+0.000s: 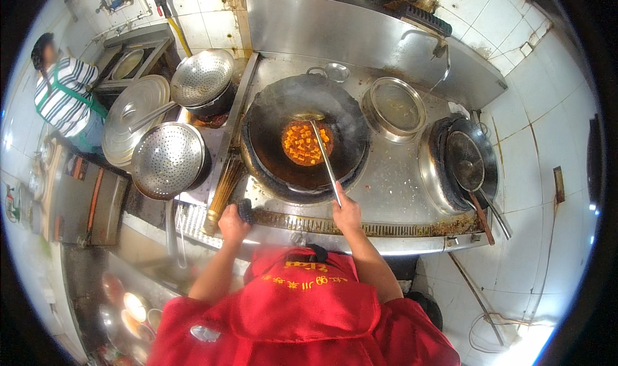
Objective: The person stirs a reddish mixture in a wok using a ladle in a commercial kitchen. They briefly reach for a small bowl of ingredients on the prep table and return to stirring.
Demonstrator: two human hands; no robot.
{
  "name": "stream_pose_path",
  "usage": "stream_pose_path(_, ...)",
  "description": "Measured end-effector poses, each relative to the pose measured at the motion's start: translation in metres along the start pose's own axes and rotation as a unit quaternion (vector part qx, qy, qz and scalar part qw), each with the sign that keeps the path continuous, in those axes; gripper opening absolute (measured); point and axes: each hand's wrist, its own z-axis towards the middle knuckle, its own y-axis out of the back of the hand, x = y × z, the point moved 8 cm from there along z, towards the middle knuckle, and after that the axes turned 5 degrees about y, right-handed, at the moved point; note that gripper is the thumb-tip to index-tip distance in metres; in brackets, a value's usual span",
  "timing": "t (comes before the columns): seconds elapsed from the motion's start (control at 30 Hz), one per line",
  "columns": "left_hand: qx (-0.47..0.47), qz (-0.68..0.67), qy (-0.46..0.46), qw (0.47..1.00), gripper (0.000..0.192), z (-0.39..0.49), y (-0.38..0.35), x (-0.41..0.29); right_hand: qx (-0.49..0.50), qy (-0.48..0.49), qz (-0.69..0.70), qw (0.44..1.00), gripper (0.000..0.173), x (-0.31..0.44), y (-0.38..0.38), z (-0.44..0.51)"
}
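Note:
My right hand (346, 211) grips the handle of a long metal ladle (324, 151). The ladle's bowl rests at the far side of cubed tofu in red sauce (304, 144), inside a large black wok (270, 153) that gives off steam. My left hand (234, 223) is closed around a dark, bunched cloth (246, 211) at the stove's front edge, left of the wok. Just beside that hand lies a bamboo wok brush (223, 192).
Left stand perforated metal strainers (168, 158) on pots and a large round lid (126, 125). A round metal container (396, 106) sits right of the wok; farther right, a second wok (490, 163) holds a mesh skimmer (464, 158). A person (67, 96) stands at the far left.

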Motion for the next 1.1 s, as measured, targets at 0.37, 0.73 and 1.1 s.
stream_pose_path(0.37,0.002,-0.003,0.003,1.0,0.024,0.0,0.002,-0.001,0.024,-0.045,0.01,0.999,0.07,0.003,0.001,-0.001)
stream_pose_path(0.73,0.004,-0.017,0.008,1.0,0.026,0.001,0.005,-0.004,0.019,-0.058,0.016,0.998,0.07,0.01,0.006,-0.001)
stream_pose_path(1.1,0.002,-0.012,0.002,1.0,0.027,0.0,-0.001,0.003,0.008,-0.07,0.043,0.997,0.067,0.0,-0.002,-0.007)
